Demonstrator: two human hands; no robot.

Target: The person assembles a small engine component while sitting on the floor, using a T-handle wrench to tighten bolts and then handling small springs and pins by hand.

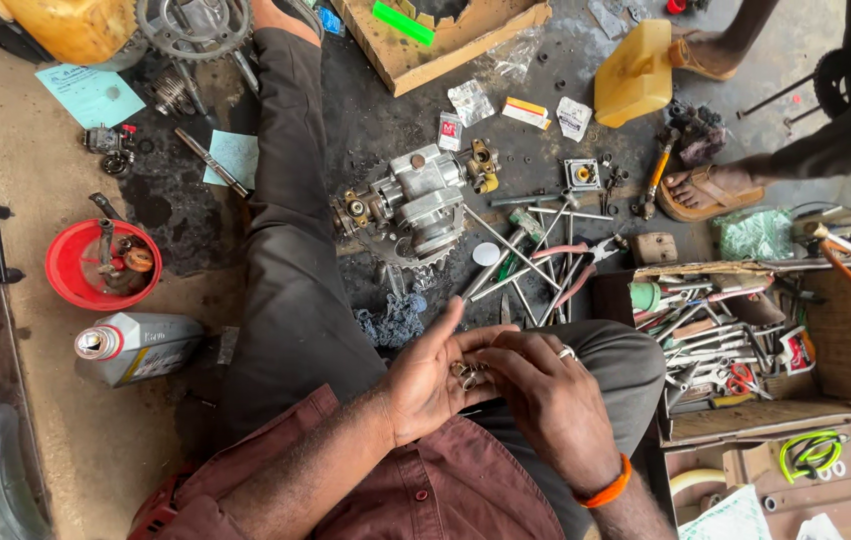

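Floor's crowded w/ parts: grey engine block (414, 200) lying just past the person's knees, loose rods & pliers (546, 262) spilling beside it, cardboard toolbox (746, 345) sitting to the right, red bowl (104, 264) and grey oil bottle (141, 345) sitting to the left. Yellow jerrycan (634, 75) standing farther off, near another person's sandalled feet (711, 190). Nothing's blocking the hands. Left hand (431, 385) is lying palm-up, half-cupped, w/ small metal bits (468, 375) resting in it. Right hand (546, 395) is bending over them, fingertips (491, 362) pinching at the bits – can't tell if actually gripping one.
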